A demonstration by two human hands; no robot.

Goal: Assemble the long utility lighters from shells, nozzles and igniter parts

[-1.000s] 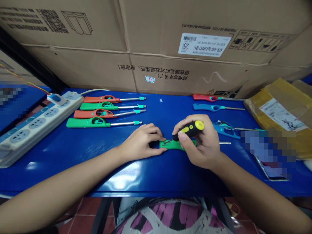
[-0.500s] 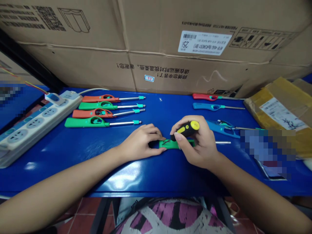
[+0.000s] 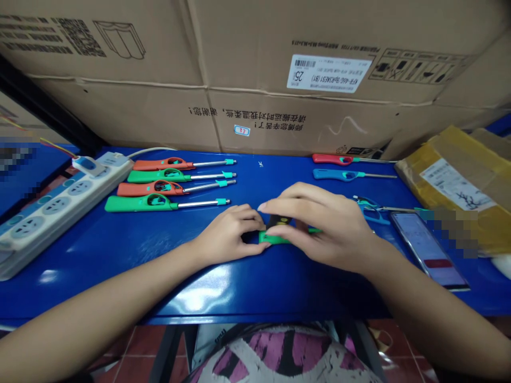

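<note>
A green lighter [image 3: 272, 239] lies on the blue table [image 3: 159, 250] in front of me. My left hand [image 3: 228, 235] is closed on its left end and presses it down. My right hand [image 3: 323, 226] reaches over its middle, fingers stretched leftward. The black-and-yellow screwdriver [image 3: 279, 219] is tucked between those fingers and the thumb, and only a bit of its handle shows. Most of the lighter's body is hidden under the right hand.
A row of red and green lighters [image 3: 167, 183] lies at the left beside a white power strip [image 3: 51, 205]. A red lighter [image 3: 339, 158], a blue lighter [image 3: 343, 174], a phone [image 3: 427, 247] and a yellow parcel [image 3: 459, 181] are at the right. Cardboard boxes [image 3: 255, 80] wall the back.
My right hand has rolled forward and left over the lighter, so the screwdriver handle that stood up in plain view is now mostly covered. The left hand has stayed put.
</note>
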